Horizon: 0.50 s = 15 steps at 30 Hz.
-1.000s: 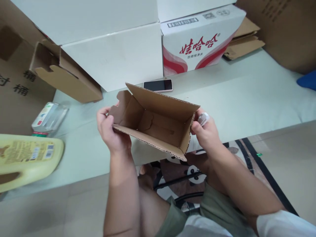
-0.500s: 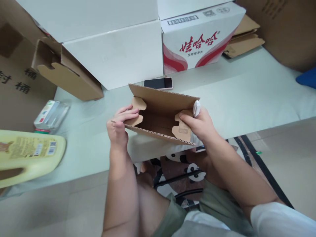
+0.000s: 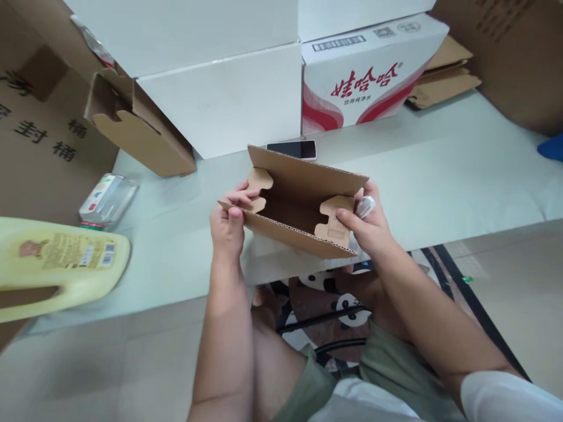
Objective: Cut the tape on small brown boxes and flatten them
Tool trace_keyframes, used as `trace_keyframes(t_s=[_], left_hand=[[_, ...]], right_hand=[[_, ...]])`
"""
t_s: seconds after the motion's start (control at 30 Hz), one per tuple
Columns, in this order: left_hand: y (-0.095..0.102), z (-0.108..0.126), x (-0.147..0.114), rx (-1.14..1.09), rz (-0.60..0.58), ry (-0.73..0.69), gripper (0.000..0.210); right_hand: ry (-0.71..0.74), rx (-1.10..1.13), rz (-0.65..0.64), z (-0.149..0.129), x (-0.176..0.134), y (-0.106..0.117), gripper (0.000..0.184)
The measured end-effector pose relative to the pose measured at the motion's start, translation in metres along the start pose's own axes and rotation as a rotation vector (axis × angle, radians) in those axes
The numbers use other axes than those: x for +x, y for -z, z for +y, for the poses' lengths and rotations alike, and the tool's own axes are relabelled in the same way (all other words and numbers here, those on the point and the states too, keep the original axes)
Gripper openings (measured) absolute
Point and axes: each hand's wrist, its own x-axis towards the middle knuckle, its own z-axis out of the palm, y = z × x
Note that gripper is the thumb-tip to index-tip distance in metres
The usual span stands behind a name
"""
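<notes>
A small brown cardboard box (image 3: 303,170) is held between both hands near the table's front edge, its top open and its inside dark. My left hand (image 3: 231,220) grips the left end, thumb outside on the near wall and fingers over the notched end flap. At the right end, my right hand (image 3: 369,220) has its thumb on the other notched flap (image 3: 336,220) and its fingers round the outside. A small white object (image 3: 365,206) sticks out between that hand's thumb and fingers; its kind is unclear. Just behind the box lies a phone (image 3: 303,149), partly covered by the raised far wall.
White cartons (image 3: 224,99) and a red-and-white water carton (image 3: 360,97) stand at the back of the table (image 3: 440,176). Another open brown box (image 3: 145,138), a clear bottle (image 3: 109,199) and a yellow jug (image 3: 88,258) are on the left. Flattened cardboard (image 3: 446,82) lies at the back right.
The view has shifted, so everything sits a little further right. My left thumb has come down onto the box's near wall; both hands still hold the box.
</notes>
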Motion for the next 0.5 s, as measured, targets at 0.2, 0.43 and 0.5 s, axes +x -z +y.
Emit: trace_keyframes(t_s=[0.2,0.43,0.5], left_hand=[[0.006,-0.005,0.001,0.063,-0.039,0.013,0.067],[-0.008,0.007,-0.003,0.128,0.108,0.121,0.061],[-0.012,0.008,-0.003,0.141,0.153,0.191,0.057]], right_hand=[[-0.037,0.088,0.060,0.001,0.003,-0.003,0.047],[0.040,0.010,0.041,0.006,0.005,0.001,0.030],[0.062,-0.010,-0.003,0.007,0.004,0.004,0.036]])
